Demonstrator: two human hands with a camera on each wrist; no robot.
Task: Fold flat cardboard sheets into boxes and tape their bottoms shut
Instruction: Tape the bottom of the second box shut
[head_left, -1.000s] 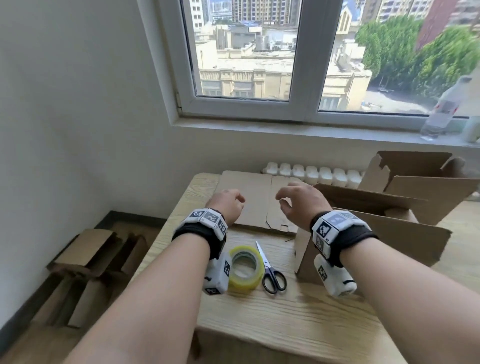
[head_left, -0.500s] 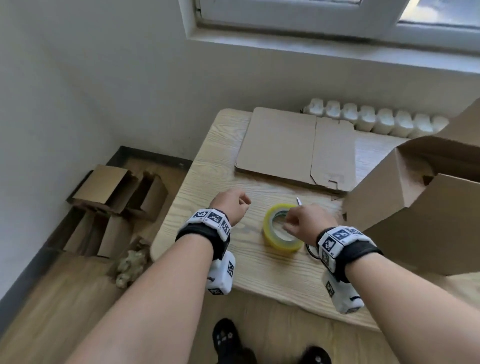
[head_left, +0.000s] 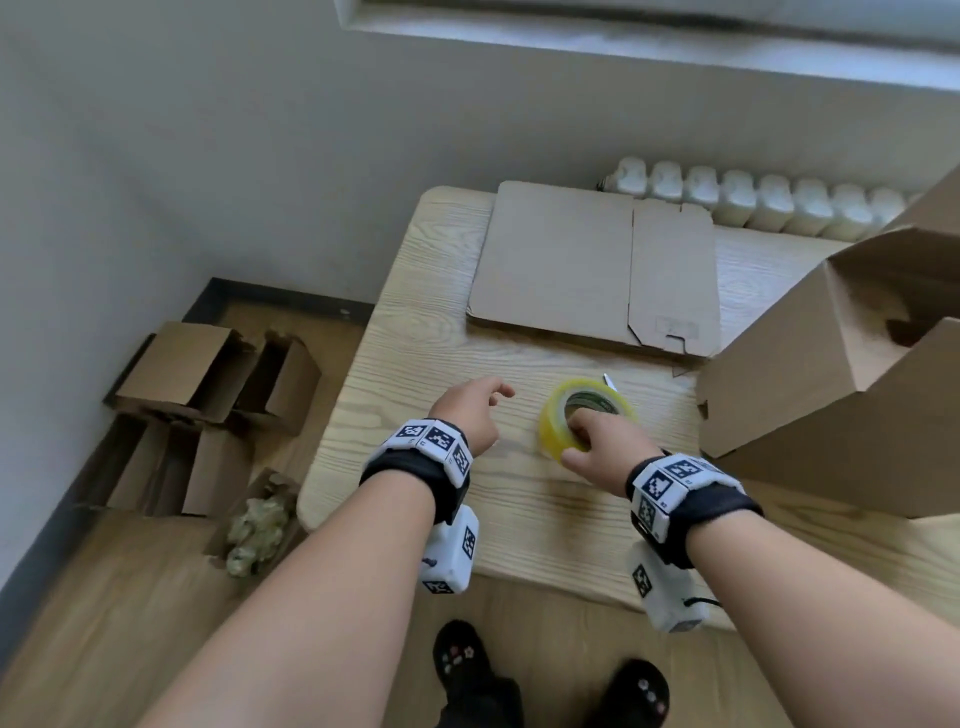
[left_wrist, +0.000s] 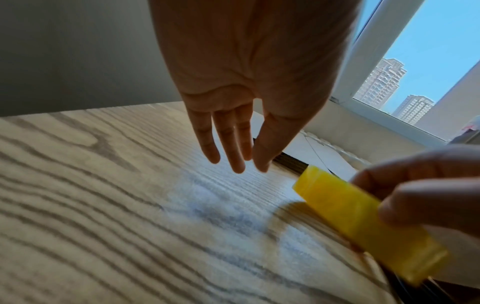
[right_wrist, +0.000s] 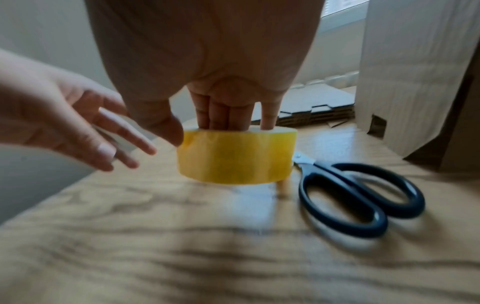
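Observation:
A yellow tape roll (head_left: 556, 421) (right_wrist: 233, 158) is near the middle of the wooden table (head_left: 415, 338). My right hand (head_left: 576, 441) (right_wrist: 200, 129) grips it, fingers down inside the core and thumb on the outer face. The left wrist view shows the roll (left_wrist: 363, 222) tilted and raised a little off the table. My left hand (head_left: 493, 400) (left_wrist: 233, 162) hovers just left of the roll with fingers relaxed and holds nothing. A stack of flat cardboard sheets (head_left: 571, 265) lies at the table's far side. A folded-up cardboard box (head_left: 810, 374) stands at the right.
Black-handled scissors (right_wrist: 358, 197) lie right of the roll, mostly hidden under my right hand in the head view. Several folded boxes (head_left: 208, 374) sit on the floor to the left by the wall. A white radiator (head_left: 753, 202) runs behind the table.
The head view has tilted down. My right hand came back from the flat sheets and took hold of the tape roll. My left hand drew back to beside the roll.

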